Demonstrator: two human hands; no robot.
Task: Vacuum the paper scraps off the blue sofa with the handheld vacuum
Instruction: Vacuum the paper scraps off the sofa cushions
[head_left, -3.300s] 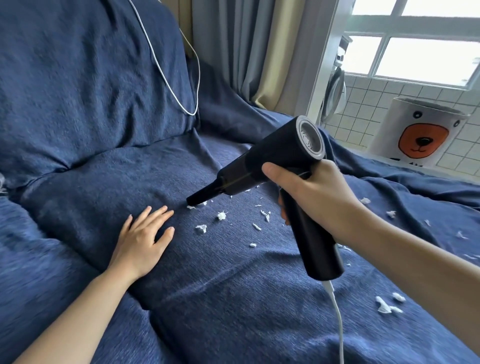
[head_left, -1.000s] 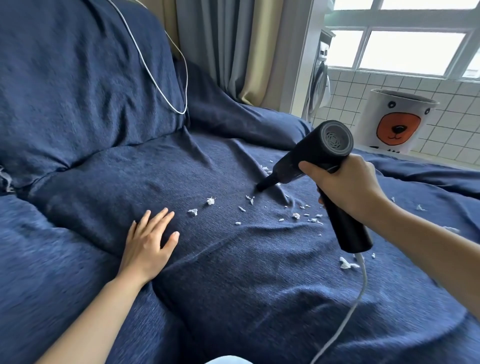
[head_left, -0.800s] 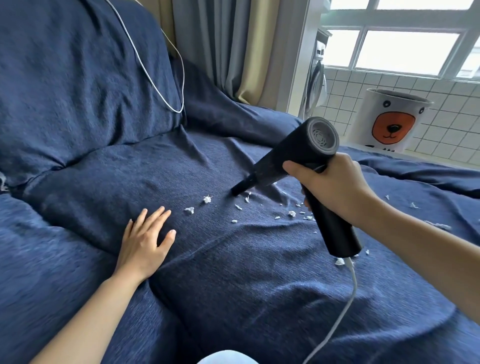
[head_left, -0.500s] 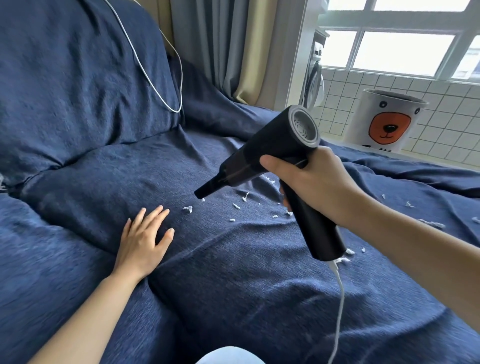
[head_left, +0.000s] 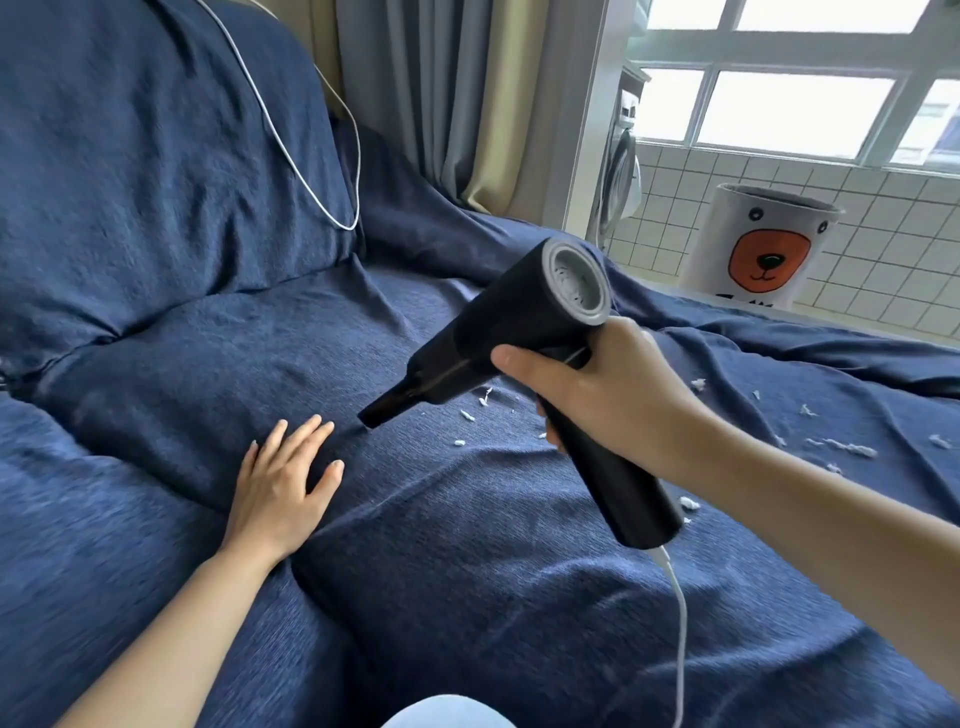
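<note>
Under your right hand (head_left: 613, 395) sits the handheld vacuum (head_left: 519, 332). Your fingers wrap tight around its black handle, and its thin nozzle (head_left: 376, 413) points down and away from that grip, with the tip right at the blue sofa (head_left: 467, 571) cloth. No scrap shows at the tip itself, so that spot looks done.

Just below the vacuum's body, close to your gripping fingers, a few small paper scraps (head_left: 470, 415) lie on the seat. More paper bits (head_left: 847, 447) lie past your wrist, off to the right of the grip, and a couple sit next to the handle's bottom end. So I think the job is only partly done. The seat to the left of the nozzle looks clean, and the right side has the most left to pick up.

Your left hand (head_left: 283, 486) lies flat on the seat with fingers straight, holding nothing, just beside the nozzle tip. A white cord (head_left: 678, 623) hangs from the bottom of the handle. Far off past the sofa stands a bear bin (head_left: 758, 249) by the tiled wall.
</note>
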